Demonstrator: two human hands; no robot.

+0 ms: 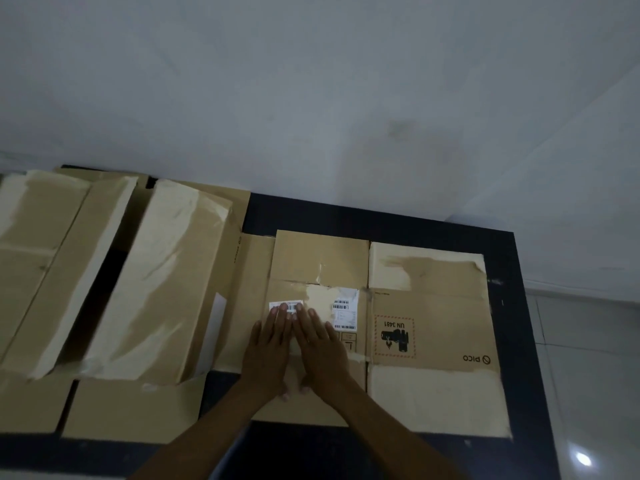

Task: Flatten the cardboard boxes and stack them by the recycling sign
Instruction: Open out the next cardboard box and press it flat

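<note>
Head view: left hand [268,348] and right hand [320,348] side by side, palms down, fingers [282,315] spread flat, gripping nothing, pressing flattened box [429,327] on dark table [512,306].

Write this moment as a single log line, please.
step: flattening | left hand: open, palm down on flattened PICO box | right hand: open, pressing alongside | surface: dark table | other boxes: left, not flat

I read "UN 3481" on red-bordered battery label [394,336] | "PICO" printed on flattened box [429,306] | barcode stickers [344,308] illegible to me
</note>
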